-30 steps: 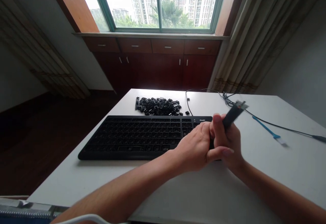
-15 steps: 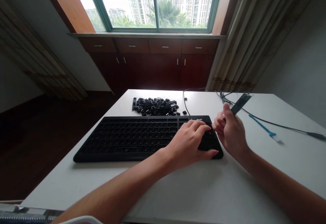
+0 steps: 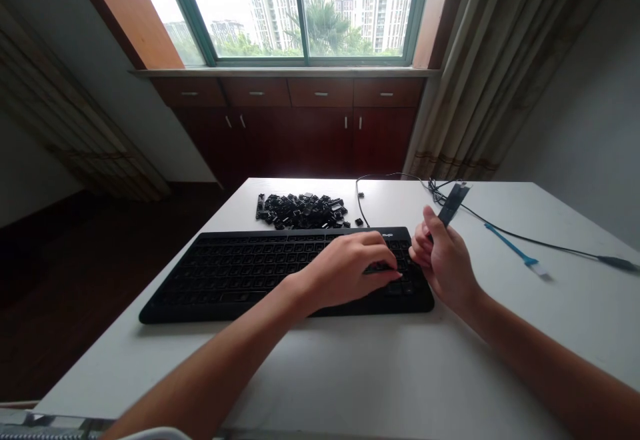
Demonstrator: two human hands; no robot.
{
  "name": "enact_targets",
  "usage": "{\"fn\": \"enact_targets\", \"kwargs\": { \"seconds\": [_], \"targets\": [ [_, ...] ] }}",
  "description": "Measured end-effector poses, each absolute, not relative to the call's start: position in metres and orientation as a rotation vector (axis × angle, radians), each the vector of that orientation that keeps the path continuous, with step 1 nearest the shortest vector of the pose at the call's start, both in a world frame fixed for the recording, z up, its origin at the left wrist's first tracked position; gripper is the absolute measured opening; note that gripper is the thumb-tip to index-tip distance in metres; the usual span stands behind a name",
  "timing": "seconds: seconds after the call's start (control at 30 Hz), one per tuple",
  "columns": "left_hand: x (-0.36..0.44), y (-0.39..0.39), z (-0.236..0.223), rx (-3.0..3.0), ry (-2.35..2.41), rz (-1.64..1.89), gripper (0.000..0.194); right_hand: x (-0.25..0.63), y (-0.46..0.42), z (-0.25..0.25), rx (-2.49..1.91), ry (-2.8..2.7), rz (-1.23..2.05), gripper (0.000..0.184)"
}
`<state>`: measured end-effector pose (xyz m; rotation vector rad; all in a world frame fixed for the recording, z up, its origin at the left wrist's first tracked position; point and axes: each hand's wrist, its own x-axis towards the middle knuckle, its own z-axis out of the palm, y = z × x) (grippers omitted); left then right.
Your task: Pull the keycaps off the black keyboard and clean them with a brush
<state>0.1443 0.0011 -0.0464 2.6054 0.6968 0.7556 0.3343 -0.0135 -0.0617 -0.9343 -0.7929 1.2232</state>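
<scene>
Reaches diagonally inward from lower left with the bare left arm [image 3: 235,347]. Holds the left hand [image 3: 345,263] palm down, with fingers [image 3: 379,252] curled under and left thumb [image 3: 376,281] stretched out below. Slants the right arm [image 3: 540,353], also bare, in from lower right. Has the right hand [image 3: 447,260] curled like a fist, with right thumb [image 3: 434,223] raised, just beside the left.

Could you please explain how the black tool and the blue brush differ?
The black tool slants upward in the right hand; the blue brush lies on the table. The black tool looks mostly dark; the blue brush has a blue handle and pale end. Both look long and narrow.
</scene>
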Motion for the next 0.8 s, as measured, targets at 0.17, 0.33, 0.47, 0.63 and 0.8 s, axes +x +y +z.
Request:
{"fn": "enact_targets", "kwargs": {
  "seconds": [0.17, 0.33, 0.47, 0.63, 0.8],
  "targets": [
    [0.112, 0.033, -0.042, 2.475, 1.183, 1.043, 0.009, 0.336, -0.014, -0.064, -0.928, -0.819, 1.218, 0.051],
    [0.076, 0.059, -0.045, 2.487, 1.620, 1.014, 0.017, 0.336, -0.016, -0.064, -0.934, -0.838, 1.235, 0.050],
    [0.059, 0.067, -0.046, 2.512, 1.858, 0.916, 0.018, 0.336, -0.016, -0.063, -0.926, -0.838, 1.224, 0.049],
    [0.047, 0.070, -0.046, 2.502, 2.099, 0.776, 0.018, 0.335, -0.015, -0.063, -0.945, -0.852, 1.244, 0.050],
    [0.045, 0.072, -0.051, 2.535, 2.127, 0.692, 0.023, 0.335, -0.016, -0.062, -0.914, -0.841, 1.230, 0.049]
  ]
}}
